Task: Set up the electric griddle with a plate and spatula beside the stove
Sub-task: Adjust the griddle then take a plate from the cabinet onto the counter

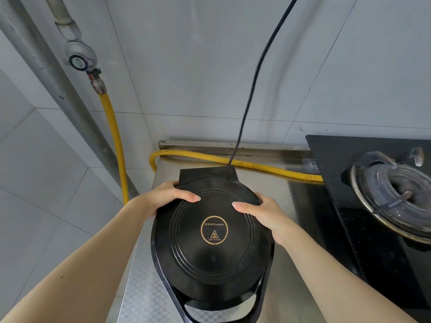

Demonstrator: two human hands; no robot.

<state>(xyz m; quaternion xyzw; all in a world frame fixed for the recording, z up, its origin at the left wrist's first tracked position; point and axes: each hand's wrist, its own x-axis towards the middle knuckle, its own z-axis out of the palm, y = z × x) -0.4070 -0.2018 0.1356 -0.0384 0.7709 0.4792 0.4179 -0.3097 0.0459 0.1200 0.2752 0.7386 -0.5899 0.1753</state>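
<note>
Griddle (pixel 213 238), black and round with its lid shut, fills the lower centre of the frame on a steel counter (pixel 144 297), just left of the stove (pixel 363 206). Both hands grip its far edge: the left hand (pixel 166 197) wraps the upper-left rim and the right hand (pixel 261 212) the upper-right rim, fingers curled closed around the edge with thumbs lying flat on the lid. Whether its weight is on the counter or partly in the hands cannot be told.

A dark cord (pixel 254 78) runs from the griddle's back up out of the top of the frame; its plug is not in view. A yellow hose (pixel 116 141) drops from a valve (pixel 80 58) in the upper left and passes along the wall behind the griddle toward the stove.

As a judgement, the task is in its first part: the griddle looks placed or nearly placed beside the stove, while plate and spatula are left to fetch.

Count: one griddle, one cord, one hose, one burner (pixel 396 197) showing, two hands, no plate, no spatula.
</note>
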